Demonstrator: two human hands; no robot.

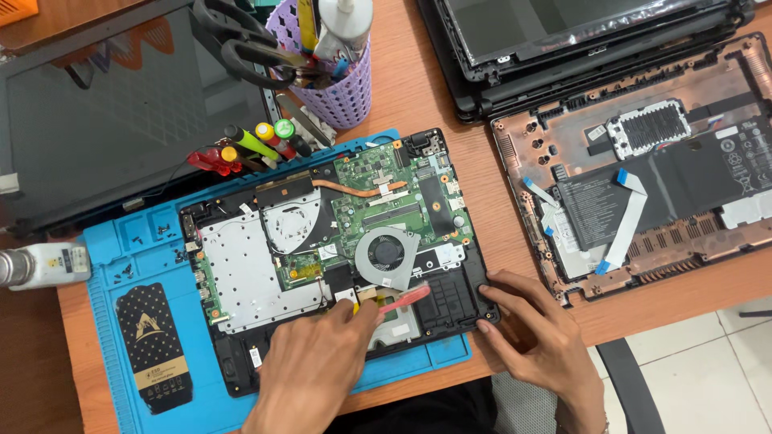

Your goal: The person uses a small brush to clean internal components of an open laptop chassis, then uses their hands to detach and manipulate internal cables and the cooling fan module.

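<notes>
Gripping red tool (402, 298), left hand (322, 362) hides its tip; right hand (527, 325) steadies laptop (450, 309).

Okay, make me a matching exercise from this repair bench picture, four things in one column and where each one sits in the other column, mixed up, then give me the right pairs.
Things:
1. cooling fan
2. purple basket
3. loose screws
4. right hand

Places:
A. in a tray pocket of the blue repair mat
B. at the right front corner of the opened laptop base
C. on the table behind the mat, holding scissors
D. in the middle of the opened laptop, beside the green motherboard

Pairs: 1-D, 2-C, 3-A, 4-B
</notes>
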